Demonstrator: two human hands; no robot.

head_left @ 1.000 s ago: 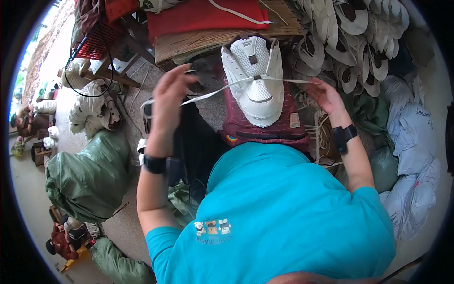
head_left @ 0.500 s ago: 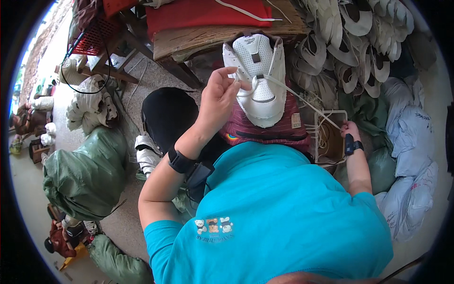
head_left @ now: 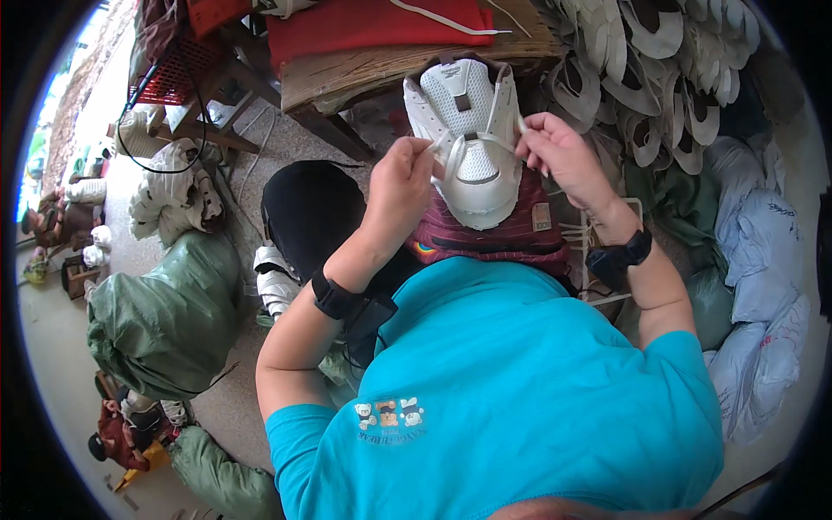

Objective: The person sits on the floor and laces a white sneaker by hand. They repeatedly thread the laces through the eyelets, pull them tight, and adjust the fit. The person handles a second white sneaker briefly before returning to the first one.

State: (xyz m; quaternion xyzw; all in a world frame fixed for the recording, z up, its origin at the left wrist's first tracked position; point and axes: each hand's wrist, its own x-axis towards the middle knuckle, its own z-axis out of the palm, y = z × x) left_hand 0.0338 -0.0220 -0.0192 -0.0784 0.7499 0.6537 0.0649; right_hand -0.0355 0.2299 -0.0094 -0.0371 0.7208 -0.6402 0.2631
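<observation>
A white shoe upper [head_left: 484, 206] with a mesh tongue lies across my lap, its toe toward me. A white shoelace [head_left: 497, 139] crosses the tongue through the lower part of the eyelet rows. At the left side of the upper, my left hand [head_left: 399, 182] is closed, pinching the lace near the eyelets. On the opposite side my right hand [head_left: 568, 160] is closed on the lace's other stretch, fingertips close to the right eyelet row. The pinched bits of lace are partly hidden by the fingers.
Ahead stands a wooden table [head_left: 416, 71] with a red cloth [head_left: 364, 35]. Many white uppers [head_left: 654, 87] hang at the far right. A wire basket [head_left: 598, 290] sits by my right side, white sacks [head_left: 754, 251] beyond it. Green sacks [head_left: 165, 316] and a black stool [head_left: 312, 217] are left.
My right hand has come in from beside the basket at the right to the upper's right edge. The long pulled lace no longer stretches out rightward. My left hand stays near the left eyelets.
</observation>
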